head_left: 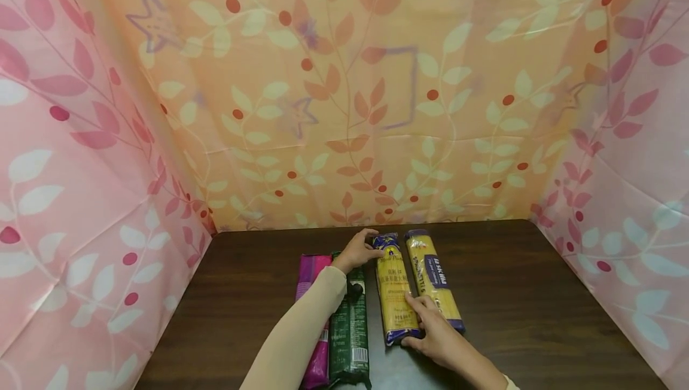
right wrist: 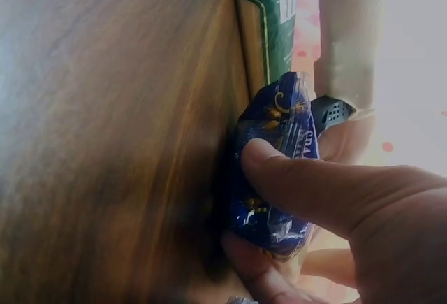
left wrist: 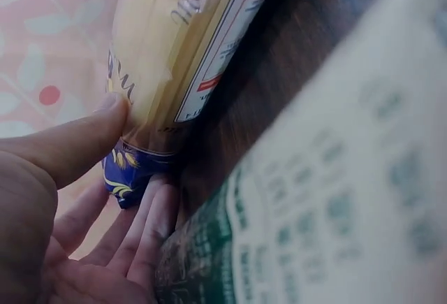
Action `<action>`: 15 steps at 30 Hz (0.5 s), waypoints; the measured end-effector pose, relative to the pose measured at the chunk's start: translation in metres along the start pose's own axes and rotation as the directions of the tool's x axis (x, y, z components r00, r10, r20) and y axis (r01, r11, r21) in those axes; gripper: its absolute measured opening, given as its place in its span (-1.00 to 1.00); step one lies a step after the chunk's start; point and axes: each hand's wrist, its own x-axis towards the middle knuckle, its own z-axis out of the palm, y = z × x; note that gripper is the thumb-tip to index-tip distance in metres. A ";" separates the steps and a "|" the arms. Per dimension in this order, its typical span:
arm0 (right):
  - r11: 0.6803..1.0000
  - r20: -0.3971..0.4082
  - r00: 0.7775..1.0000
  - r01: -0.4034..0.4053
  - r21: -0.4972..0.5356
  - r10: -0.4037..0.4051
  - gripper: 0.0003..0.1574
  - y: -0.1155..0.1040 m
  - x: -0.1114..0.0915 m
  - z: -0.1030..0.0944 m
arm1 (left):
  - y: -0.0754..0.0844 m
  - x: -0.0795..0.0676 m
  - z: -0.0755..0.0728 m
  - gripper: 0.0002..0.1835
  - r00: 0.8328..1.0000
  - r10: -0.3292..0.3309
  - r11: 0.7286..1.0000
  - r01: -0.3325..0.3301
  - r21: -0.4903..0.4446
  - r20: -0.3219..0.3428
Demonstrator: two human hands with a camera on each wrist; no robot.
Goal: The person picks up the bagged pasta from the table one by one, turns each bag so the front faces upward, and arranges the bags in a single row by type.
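Note:
A yellow spaghetti pack with blue ends point(head_left: 395, 294) lies lengthwise on the table between my two hands. My left hand point(head_left: 355, 253) holds its far end, the thumb on the wrapper and the fingers around the blue tip point(left wrist: 133, 171) in the left wrist view. At the near end, my right hand point(head_left: 437, 331) grips the pack, with the thumb pressed on the crinkled blue end point(right wrist: 276, 119) and fingers along the side. Just right of it lies a second yellow spaghetti pack point(head_left: 422, 252) with a dark blue label. My left forearm passes over a green spaghetti pack point(head_left: 350, 333).
A pink and purple pack point(head_left: 312, 267) lies left of the green one, partly hidden by my left sleeve point(head_left: 304, 318). The dark wooden table point(head_left: 215, 300) meets a patterned orange curtain point(head_left: 334, 139) behind, with pink curtains on both sides.

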 end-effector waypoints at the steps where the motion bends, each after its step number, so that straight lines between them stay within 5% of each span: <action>1: 1.000 -0.004 1.000 -0.005 -0.008 0.005 0.27 -0.001 0.000 0.000 | 0.001 0.000 0.000 -0.27 1.000 0.000 1.000 0.000 0.008 -0.004; 15: 0.996 -0.031 0.999 -0.017 -0.083 0.015 0.23 -0.006 -0.004 0.003 | 0.003 -0.003 0.003 -0.26 1.000 -0.026 0.999 0.027 0.039 -0.012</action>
